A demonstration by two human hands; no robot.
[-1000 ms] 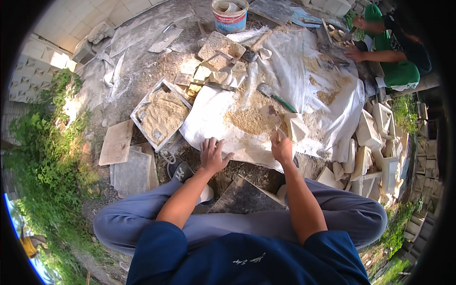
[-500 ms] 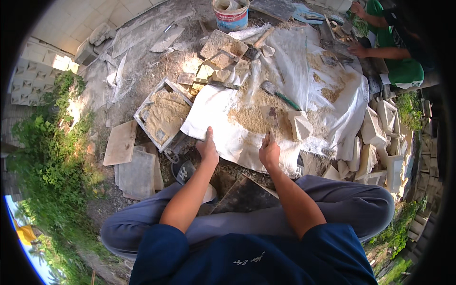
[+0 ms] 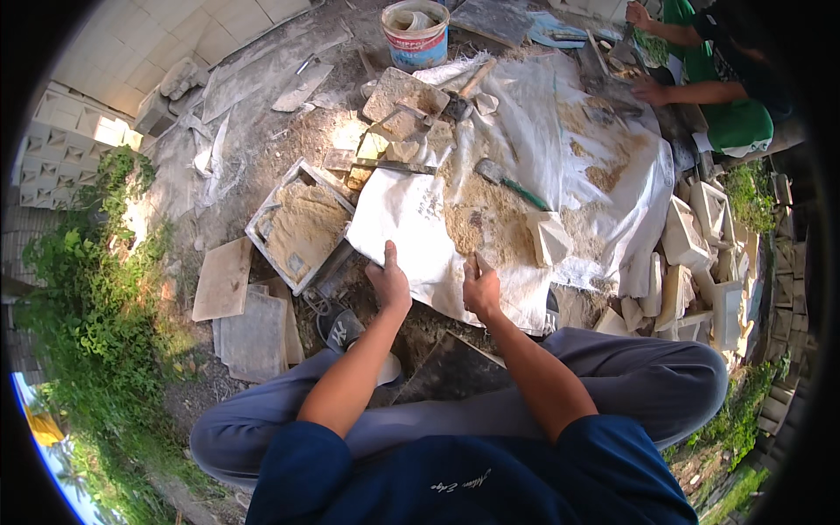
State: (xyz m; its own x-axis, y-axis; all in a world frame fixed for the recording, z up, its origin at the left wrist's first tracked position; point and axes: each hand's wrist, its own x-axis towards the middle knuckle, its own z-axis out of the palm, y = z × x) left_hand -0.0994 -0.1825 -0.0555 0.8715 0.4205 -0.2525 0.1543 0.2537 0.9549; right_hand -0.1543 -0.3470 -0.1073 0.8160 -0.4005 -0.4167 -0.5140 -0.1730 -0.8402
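A white woven sack (image 3: 398, 210) lies spread in front of me, with crumbly sand-coloured mix (image 3: 459, 232) on it. At the near left edge, my left hand (image 3: 388, 284) is closed on the sack, thumb on top. My right hand (image 3: 481, 290) is wrapped round the handle of a small trowel (image 3: 475, 223); its stained blade points away from me into the mix. Right of the blade stands a pale angular block (image 3: 549, 239). A green-handled tool (image 3: 512, 184) rests beyond it. To the left is a square mould frame (image 3: 262, 229) filled with the same mix.
Flat slabs (image 3: 254, 328) lie at left, pale cast blocks (image 3: 687, 236) at right. Farther off are a flat bar (image 3: 395, 166), a wooden-handled hammer (image 3: 472, 83) and a bucket (image 3: 416, 44). Another person's hands (image 3: 649, 90) work at the far right. A dark board (image 3: 451, 372) lies near my legs.
My right hand has drawn back toward me and slightly left with the trowel. The near part of the sack has shifted with my hands, and the mix on it has moved too.
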